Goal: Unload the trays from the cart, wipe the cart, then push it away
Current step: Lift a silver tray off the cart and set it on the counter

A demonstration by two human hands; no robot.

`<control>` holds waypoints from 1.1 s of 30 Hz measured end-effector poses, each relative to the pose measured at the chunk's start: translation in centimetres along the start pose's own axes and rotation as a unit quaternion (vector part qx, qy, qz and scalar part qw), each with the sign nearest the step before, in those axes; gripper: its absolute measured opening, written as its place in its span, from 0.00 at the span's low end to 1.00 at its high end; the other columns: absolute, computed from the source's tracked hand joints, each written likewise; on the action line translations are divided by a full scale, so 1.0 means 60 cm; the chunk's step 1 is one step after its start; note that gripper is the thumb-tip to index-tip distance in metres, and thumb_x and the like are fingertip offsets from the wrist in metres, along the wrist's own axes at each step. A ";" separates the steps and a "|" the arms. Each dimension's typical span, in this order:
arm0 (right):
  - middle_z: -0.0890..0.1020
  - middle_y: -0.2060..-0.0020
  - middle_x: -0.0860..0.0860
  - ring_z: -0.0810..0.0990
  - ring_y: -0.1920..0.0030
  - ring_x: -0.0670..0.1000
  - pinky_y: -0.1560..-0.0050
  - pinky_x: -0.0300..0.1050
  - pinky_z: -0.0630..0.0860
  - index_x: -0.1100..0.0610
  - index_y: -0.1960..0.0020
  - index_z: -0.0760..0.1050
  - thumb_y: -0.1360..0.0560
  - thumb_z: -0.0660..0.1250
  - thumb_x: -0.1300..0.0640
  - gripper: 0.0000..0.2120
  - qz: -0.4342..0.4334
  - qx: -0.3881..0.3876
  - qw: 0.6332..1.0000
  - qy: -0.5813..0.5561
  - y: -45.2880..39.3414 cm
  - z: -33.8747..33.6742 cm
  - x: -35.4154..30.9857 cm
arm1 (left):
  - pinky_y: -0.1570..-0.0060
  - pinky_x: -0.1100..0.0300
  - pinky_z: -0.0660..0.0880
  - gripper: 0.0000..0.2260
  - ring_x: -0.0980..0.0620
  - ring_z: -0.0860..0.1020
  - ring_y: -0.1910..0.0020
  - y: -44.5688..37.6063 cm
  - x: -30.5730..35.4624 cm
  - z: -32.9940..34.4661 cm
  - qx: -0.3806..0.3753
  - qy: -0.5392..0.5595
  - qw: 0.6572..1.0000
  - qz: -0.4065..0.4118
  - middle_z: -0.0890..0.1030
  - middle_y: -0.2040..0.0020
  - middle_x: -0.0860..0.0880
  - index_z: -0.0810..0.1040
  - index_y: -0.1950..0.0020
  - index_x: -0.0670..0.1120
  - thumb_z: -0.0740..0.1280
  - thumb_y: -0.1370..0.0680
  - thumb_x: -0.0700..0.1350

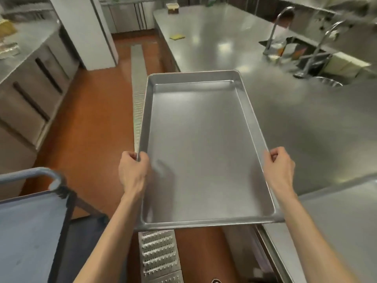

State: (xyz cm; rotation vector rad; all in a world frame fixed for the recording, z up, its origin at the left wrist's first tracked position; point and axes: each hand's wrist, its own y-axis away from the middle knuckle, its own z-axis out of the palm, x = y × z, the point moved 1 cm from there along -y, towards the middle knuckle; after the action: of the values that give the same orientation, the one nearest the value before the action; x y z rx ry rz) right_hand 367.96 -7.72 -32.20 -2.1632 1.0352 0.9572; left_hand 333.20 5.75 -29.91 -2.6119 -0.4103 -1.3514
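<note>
left hand and right hand each curl fingers round a long rim of the empty tray, keeping it level; it hangs partly over the steel counter, right of the cart, likely for setting down

Orange-brown floor with metal drain grate, steel counter, sink taps, cabinets left
</note>
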 end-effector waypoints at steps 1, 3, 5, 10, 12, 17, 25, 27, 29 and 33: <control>0.79 0.63 0.57 0.74 0.59 0.60 0.54 0.53 0.69 0.62 0.54 0.75 0.19 0.66 0.58 0.08 0.012 0.010 1.000 0.002 -0.007 -0.023 0.023 | 0.54 0.54 0.67 0.10 0.42 0.76 0.56 0.014 0.017 0.023 -0.009 -0.001 1.000 0.005 0.79 0.58 0.47 0.76 0.50 0.42 0.64 0.21 0.48; 0.80 0.62 0.57 0.73 0.59 0.59 0.55 0.51 0.67 0.62 0.53 0.75 0.19 0.66 0.57 0.09 0.031 0.029 0.999 0.001 -0.019 -0.062 0.061 | 0.53 0.54 0.68 0.09 0.42 0.76 0.56 0.038 0.048 0.067 -0.028 0.009 0.999 0.019 0.79 0.58 0.47 0.76 0.50 0.42 0.64 0.21 0.48; 0.80 0.63 0.58 0.75 0.59 0.61 0.55 0.52 0.67 0.62 0.54 0.74 0.19 0.66 0.57 0.09 0.055 0.053 0.997 -0.003 -0.029 -0.103 0.105 | 0.54 0.54 0.68 0.09 0.42 0.76 0.57 0.067 0.079 0.113 -0.056 0.011 0.998 0.038 0.79 0.59 0.48 0.76 0.51 0.42 0.64 0.21 0.47; 0.81 0.64 0.60 0.78 0.59 0.64 0.54 0.58 0.74 0.62 0.55 0.73 0.18 0.64 0.58 0.08 0.123 0.102 0.987 -0.013 -0.031 -0.191 0.199 | 0.64 0.56 0.68 0.10 0.50 0.76 0.62 0.131 0.141 0.220 -0.124 0.011 0.987 0.097 0.80 0.57 0.47 0.75 0.51 0.44 0.65 0.21 0.50; 0.81 0.63 0.59 0.79 0.59 0.64 0.53 0.58 0.75 0.61 0.54 0.73 0.17 0.64 0.57 0.09 0.153 0.129 0.980 -0.004 -0.021 -0.227 0.237 | 0.64 0.57 0.68 0.10 0.54 0.76 0.62 0.159 0.165 0.266 -0.159 0.006 0.980 0.119 0.79 0.58 0.50 0.75 0.50 0.45 0.65 0.21 0.51; 0.80 0.65 0.59 0.79 0.59 0.66 0.54 0.60 0.77 0.60 0.55 0.72 0.17 0.64 0.55 0.11 0.224 0.204 0.953 0.017 0.019 -0.304 0.310 | 0.51 0.52 0.75 0.10 0.46 0.78 0.55 0.218 0.210 0.379 -0.254 0.002 0.955 0.155 0.78 0.58 0.52 0.75 0.49 0.45 0.66 0.21 0.52; 0.77 0.65 0.54 0.75 0.61 0.61 0.58 0.51 0.68 0.60 0.55 0.73 0.17 0.64 0.55 0.10 0.295 0.340 0.891 0.069 0.131 -0.368 0.355 | 0.58 0.57 0.66 0.08 0.48 0.75 0.63 0.315 0.241 0.517 -0.388 0.011 0.899 0.203 0.76 0.63 0.50 0.76 0.50 0.42 0.68 0.20 0.47; 0.78 0.64 0.55 0.75 0.60 0.60 0.58 0.51 0.69 0.59 0.54 0.72 0.17 0.64 0.54 0.10 0.312 0.359 0.876 0.087 0.160 -0.370 0.365 | 0.57 0.54 0.72 0.09 0.42 0.79 0.59 0.332 0.237 0.545 -0.428 0.011 0.878 0.214 0.79 0.60 0.47 0.76 0.50 0.43 0.68 0.21 0.48; 0.78 0.63 0.55 0.74 0.61 0.59 0.58 0.49 0.67 0.59 0.53 0.72 0.17 0.63 0.54 0.10 0.334 0.373 0.859 0.104 0.189 -0.370 0.372 | 0.56 0.50 0.76 0.09 0.41 0.80 0.59 0.349 0.234 0.568 -0.454 0.017 0.860 0.233 0.80 0.61 0.47 0.76 0.50 0.44 0.68 0.23 0.49; 0.78 0.64 0.55 0.74 0.62 0.59 0.59 0.49 0.66 0.60 0.54 0.72 0.17 0.63 0.55 0.11 0.370 0.403 0.831 0.098 0.247 -0.360 0.382 | 0.55 0.53 0.74 0.09 0.44 0.78 0.59 0.389 0.226 0.599 -0.483 0.001 0.834 0.267 0.78 0.61 0.51 0.77 0.50 0.45 0.69 0.22 0.50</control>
State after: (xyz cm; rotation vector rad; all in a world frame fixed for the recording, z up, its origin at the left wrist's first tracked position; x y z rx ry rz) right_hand 373.94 -41.12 -39.91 -1.1481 2.0096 0.4181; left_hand 375.83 -4.26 -40.02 -2.9981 1.2520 -1.5647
